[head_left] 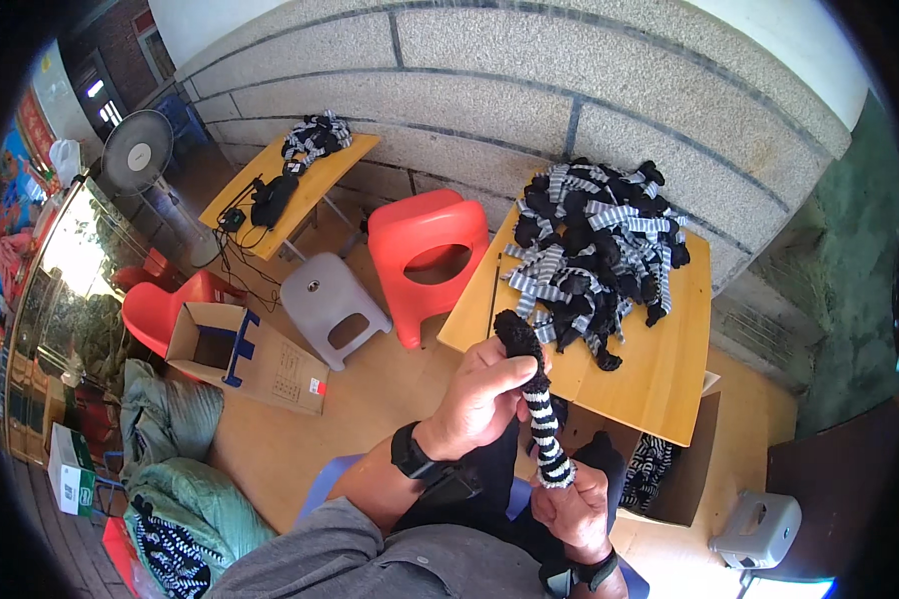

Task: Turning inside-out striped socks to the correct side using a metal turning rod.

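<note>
A narrow black knitted piece with black-and-white stripes (543,419), shaped like a small sock or glove, stretches between my hands above my lap. My left hand (479,399) is closed round its black upper part, thumb laid along it. Below, my right hand (574,504) pinches the striped lower end. Just beyond them, a heap of black knitted pieces with grey-and-white striped parts (599,250) covers much of a yellow wooden table (649,399). The fingertips behind the piece are partly hidden.
A red stool (425,225) and grey stool (330,299) stand left of the table, near an open cardboard box (270,369). Another box (694,479) with striped knitwear sits under the table. Farther off are a second table (340,160) with cables and a fan (138,155).
</note>
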### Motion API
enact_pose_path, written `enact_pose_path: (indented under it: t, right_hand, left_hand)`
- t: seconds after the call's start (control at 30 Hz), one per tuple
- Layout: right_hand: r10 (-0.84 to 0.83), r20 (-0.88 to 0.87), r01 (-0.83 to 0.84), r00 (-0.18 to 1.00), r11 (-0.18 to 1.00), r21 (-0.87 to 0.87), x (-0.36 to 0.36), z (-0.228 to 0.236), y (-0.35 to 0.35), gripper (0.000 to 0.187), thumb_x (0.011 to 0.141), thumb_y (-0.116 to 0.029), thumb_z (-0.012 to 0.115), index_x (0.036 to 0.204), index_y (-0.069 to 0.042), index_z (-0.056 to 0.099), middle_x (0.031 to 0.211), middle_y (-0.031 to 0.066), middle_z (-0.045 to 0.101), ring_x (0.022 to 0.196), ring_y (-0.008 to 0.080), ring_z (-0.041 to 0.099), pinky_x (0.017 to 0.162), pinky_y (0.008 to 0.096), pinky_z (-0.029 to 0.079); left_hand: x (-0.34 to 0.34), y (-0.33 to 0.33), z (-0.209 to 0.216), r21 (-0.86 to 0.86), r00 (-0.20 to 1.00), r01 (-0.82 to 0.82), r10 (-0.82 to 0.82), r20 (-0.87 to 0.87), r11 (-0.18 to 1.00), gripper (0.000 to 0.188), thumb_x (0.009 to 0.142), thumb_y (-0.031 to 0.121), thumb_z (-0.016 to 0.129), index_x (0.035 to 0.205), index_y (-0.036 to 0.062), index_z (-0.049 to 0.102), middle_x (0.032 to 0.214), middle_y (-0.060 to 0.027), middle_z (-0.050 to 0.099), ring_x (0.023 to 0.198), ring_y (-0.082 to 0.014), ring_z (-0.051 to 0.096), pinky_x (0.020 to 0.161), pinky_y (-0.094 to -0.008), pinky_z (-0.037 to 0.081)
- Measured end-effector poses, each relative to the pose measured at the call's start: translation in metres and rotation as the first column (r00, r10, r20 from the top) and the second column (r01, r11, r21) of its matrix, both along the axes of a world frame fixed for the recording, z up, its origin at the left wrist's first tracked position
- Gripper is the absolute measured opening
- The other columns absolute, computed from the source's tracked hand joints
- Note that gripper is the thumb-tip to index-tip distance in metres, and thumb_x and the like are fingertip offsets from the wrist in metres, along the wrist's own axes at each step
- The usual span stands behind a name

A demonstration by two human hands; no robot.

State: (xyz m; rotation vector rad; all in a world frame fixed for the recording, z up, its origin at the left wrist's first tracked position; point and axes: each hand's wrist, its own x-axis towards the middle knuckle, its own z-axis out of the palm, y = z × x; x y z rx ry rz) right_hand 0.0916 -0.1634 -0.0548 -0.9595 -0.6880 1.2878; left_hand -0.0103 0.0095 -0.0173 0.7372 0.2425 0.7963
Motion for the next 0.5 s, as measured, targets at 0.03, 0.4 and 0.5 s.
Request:
enact_pose_path:
  t: [0.03, 0.4, 0.5]
  right_hand:
    - [-0.001, 0.001, 0.001, 1.0, 1.0, 0.001, 0.001, -0.001, -0.002, 0.02, 0.099, -0.015, 0.055, 0.09, 0.0, 0.064, 0.059, -0.0015, 0.05, 0.048, 0.0059, 0.042, 0.044, 0.0223, 0.032]
    - [-0.025, 0.498, 0.054, 0.867, 0.997, -0.046, 0.015, 0.016, -0.005, 0.011, 0.092, -0.001, 0.055, 0.084, 0.004, 0.062, 0.06, -0.0027, 0.052, 0.058, 0.0028, 0.046, 0.049, 0.0232, 0.037]
    - [-0.062, 0.602, 0.065, 0.796, 0.998, 0.016, 0.018, 0.014, -0.002, 0.01, 0.091, 0.0, 0.055, 0.083, 0.003, 0.06, 0.059, -0.0016, 0.05, 0.058, 0.0028, 0.045, 0.049, 0.0236, 0.037]
  left_hand:
    - [0.0, 0.0, -0.001, 0.001, 1.0, 0.001, -0.001, 0.001, 1.0, 0.013, 0.09, 0.015, 0.063, 0.093, 0.0025, 0.061, 0.074, -0.0014, 0.058, 0.057, -0.008, 0.054, 0.048, -0.0216, 0.041]
    - [-0.007, 0.001, 0.003, 0.06, 0.983, 0.081, -0.069, -0.173, 0.995, 0.03, 0.095, 0.03, 0.062, 0.085, 0.0014, 0.061, 0.071, -0.0021, 0.057, 0.056, -0.0086, 0.052, 0.047, -0.0224, 0.038]
    - [-0.005, -0.002, 0.014, 0.082, 0.948, 0.099, -0.069, -0.309, 0.992, 0.03, 0.095, 0.028, 0.061, 0.082, 0.0013, 0.063, 0.067, -0.0015, 0.058, 0.047, -0.0076, 0.048, 0.042, -0.0213, 0.035]
